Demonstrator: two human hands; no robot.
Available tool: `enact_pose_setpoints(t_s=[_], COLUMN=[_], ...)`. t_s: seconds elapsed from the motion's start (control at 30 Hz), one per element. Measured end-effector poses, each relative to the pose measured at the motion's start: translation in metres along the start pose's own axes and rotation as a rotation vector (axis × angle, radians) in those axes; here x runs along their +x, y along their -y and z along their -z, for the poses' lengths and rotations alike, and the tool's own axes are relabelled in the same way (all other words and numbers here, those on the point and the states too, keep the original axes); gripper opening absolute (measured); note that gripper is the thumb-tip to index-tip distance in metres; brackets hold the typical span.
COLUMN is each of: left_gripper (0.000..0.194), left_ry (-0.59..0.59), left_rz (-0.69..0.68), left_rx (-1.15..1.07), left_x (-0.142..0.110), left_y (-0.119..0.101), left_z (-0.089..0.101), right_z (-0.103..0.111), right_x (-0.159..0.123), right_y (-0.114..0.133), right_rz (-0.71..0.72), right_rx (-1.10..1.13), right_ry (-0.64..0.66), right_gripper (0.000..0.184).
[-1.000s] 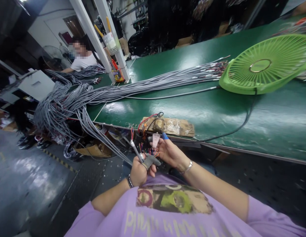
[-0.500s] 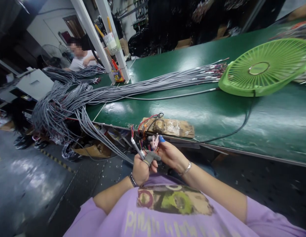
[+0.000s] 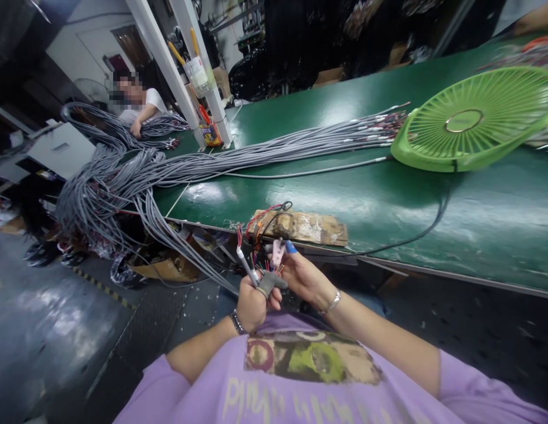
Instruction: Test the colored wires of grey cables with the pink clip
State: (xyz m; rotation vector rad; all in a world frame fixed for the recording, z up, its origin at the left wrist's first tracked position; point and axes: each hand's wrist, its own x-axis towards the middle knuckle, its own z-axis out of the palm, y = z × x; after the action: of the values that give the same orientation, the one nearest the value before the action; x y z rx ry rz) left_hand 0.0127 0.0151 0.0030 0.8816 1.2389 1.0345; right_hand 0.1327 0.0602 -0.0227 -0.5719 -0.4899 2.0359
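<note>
My left hand [image 3: 251,306] is closed round the end of a grey cable [image 3: 245,265], whose coloured inner wires [image 3: 261,263] fan out above the fist; a grey cot covers one fingertip. My right hand [image 3: 303,275] sits just to the right, its fingers pinching among those coloured wires, with a pale cot and a blue cot on two fingertips. Both hands hover in front of the green table's near edge [image 3: 300,244], just below a taped cardboard fixture [image 3: 309,227] with red and black leads.
A thick bundle of grey cables [image 3: 238,156] runs across the green table and spills off its left end. A green fan [image 3: 477,118] lies at the right, its black cord trailing along the table. At the far left another person [image 3: 139,106] handles cables. White posts [image 3: 185,76] stand behind.
My hands have stayed almost in place, with the right fingers shifting slightly among the wires. The person at the far left has lifted a loop of cables.
</note>
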Motion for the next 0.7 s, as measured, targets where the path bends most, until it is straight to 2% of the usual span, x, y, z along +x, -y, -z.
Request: enact_pose_setpoints(t_s=[0.1,0.2,0.37,0.57,0.7], left_gripper=[0.053,0.05,0.047,0.048,0.05], left_ry=[0.018,0.015,0.014,-0.01,-0.018], left_rz=[-0.014,-0.047,-0.074,-0.098,-0.086], left_rx=[-0.01,-0.015,-0.009,-0.019,-0.027], left_x=[-0.003,-0.004,-0.003,0.002,0.002], left_y=[0.004,0.006,0.005,0.002,0.0], left_z=[0.006,0.01,0.008,0.002,0.0], right_z=[0.002,0.001,-0.005,-0.008,-0.008], right_x=[-0.001,-0.002,0.0,-0.002,-0.003], right_y=[0.003,0.008,0.01,0.008,0.011], right_rz=[-0.048,-0.074,0.007,0.059,0.041], right_rx=[0.083,0.071,0.005,-0.055,-0.054], right_ry=[-0.062,-0.061,-0.095,-0.139,-0.161], right_gripper=[0.035,0.032,0.024,0.032,0.032])
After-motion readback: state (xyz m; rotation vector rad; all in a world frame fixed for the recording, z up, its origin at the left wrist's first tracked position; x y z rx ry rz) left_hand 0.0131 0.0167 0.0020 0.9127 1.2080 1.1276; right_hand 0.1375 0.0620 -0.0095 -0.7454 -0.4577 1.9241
